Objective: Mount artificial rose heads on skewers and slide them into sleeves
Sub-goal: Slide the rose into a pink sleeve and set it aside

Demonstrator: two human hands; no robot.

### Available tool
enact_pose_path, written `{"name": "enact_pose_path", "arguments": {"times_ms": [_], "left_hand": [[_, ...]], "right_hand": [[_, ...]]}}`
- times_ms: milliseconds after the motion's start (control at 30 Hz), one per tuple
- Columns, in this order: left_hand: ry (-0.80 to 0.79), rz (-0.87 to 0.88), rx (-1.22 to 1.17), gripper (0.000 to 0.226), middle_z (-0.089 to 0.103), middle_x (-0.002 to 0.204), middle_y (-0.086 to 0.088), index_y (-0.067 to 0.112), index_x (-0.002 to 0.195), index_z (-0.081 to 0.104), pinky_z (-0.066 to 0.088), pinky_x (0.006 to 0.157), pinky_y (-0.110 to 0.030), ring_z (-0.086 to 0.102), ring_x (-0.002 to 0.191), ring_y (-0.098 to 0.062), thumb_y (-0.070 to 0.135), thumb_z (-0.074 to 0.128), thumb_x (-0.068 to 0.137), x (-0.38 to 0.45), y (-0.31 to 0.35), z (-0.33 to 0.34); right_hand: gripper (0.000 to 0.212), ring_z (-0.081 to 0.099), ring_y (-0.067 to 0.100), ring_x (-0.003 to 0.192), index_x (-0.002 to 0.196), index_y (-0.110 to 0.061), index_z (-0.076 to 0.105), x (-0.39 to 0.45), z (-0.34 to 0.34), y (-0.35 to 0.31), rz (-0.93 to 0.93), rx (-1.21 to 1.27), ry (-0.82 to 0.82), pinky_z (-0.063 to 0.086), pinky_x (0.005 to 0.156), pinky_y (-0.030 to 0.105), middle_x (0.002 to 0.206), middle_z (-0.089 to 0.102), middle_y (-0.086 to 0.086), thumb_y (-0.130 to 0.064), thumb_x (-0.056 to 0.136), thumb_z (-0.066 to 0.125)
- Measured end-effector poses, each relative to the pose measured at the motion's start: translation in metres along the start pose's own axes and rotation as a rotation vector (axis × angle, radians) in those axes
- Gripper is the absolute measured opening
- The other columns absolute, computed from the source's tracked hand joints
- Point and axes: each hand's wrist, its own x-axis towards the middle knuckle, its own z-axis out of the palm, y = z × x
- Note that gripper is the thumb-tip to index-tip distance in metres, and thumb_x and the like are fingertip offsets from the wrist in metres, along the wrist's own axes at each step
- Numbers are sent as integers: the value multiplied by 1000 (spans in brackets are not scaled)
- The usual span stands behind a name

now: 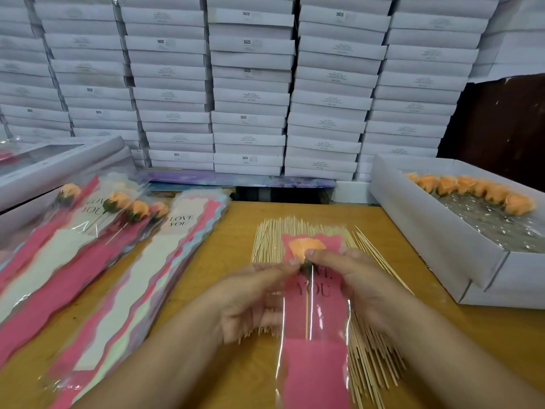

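We see both hands over the skewers (295, 240), the left hand (250, 296) and right hand (354, 278) pinching a pink sleeve (315, 364). An orange rose (305, 247) (on its stick) sits inside it.

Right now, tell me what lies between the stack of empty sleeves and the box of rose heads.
In the head view, the pile of skewers on the table, and over it both hands holding a pink sleeve with a rose.

"LOVE YOU" on sleeves (180, 221); "SGS" on stacked boxes (247, 42).
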Motion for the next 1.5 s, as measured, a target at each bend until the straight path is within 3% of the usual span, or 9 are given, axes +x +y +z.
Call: {"name": "enact_pose_path", "arguments": {"times_ms": [300, 400, 633, 700, 833, 1000, 1133, 1300, 1500], "left_hand": [[-44, -79, 176, 27, 74, 81, -11, 0, 94, 68, 59, 52, -25, 67, 59, -13, 10, 84, 74, 1, -13, 7], [-43, -78, 188, 49, 76, 96, -18, -9, 107, 67, 62, 70, -32, 72, 76, -21, 14, 84, 67, 2, -13, 8], [-45, -37, 139, 12, 75, 76, -9, 13, 67, 77, 55, 48, -21, 71, 61, -13, 4, 82, 73, 5, -17, 6], [-60, -38, 134, 7, 76, 80, -9, 11, 75, 79, 58, 53, -23, 72, 65, -14, 5, 82, 74, 5, -17, 6], [-51, -55, 153, 56, 74, 108, -22, -13, 122, 59, 61, 80, -38, 74, 86, -23, 6, 83, 75, 3, -18, 7], [16, 33, 126, 15, 75, 80, -12, 13, 71, 73, 58, 62, -34, 71, 69, -21, 2, 81, 77, 2, -15, 8], [74, 82, 78, 17, 76, 86, -15, 1, 94, 72, 60, 59, -32, 73, 71, -22, 4, 80, 80, 2, -12, 8], [99, 79, 133, 27, 75, 105, -20, -1, 107, 73, 52, 99, -55, 71, 102, -37, 6, 79, 82, -1, -12, 14], [-62, -36, 171, 23, 77, 104, -14, 9, 103, 77, 59, 87, -42, 75, 94, -26, 8, 80, 80, -5, -18, 16]], "right_hand": [[24, 70, 24, 63, 100, -5, 73, 6, -12, 0, -19, 42, 45, 56, 55, 31, 80, 75, 15, -21, 82, 76], [30, 70, 25, 64, 103, -3, 72, 7, -11, 1, -16, 39, 44, 57, 59, 32, 81, 75, 15, -24, 82, 76], [35, 70, 27, 72, 105, -1, 73, 10, -12, 4, -8, 31, 46, 56, 80, 43, 93, 75, 20, -26, 81, 77], [34, 71, 28, 74, 104, -2, 73, 11, -13, 5, -3, 23, 46, 57, 80, 42, 92, 75, 18, -26, 81, 78], [36, 72, 26, 71, 101, -2, 74, 12, -13, 5, -13, 34, 44, 58, 72, 36, 87, 76, 16, -29, 78, 78], [42, 74, 26, 81, 107, -6, 75, 7, -13, 4, 0, 16, -30, 60, 73, 35, 99, 77, 16, -32, 74, 79], [37, 75, 23, 78, 107, -4, 74, 1, -11, 8, 41, -5, -93, 58, 63, 28, 98, 77, 15, -22, 76, 82], [23, 75, 30, 82, 98, -8, 78, 1, -6, 16, 70, 3, -77, 60, 65, 33, 98, 76, 18, -14, 76, 82], [26, 74, 29, 76, 101, -2, 75, 9, -4, 11, -2, 131, 27, 59, 63, 35, 92, 76, 19, -9, 76, 78]]}}
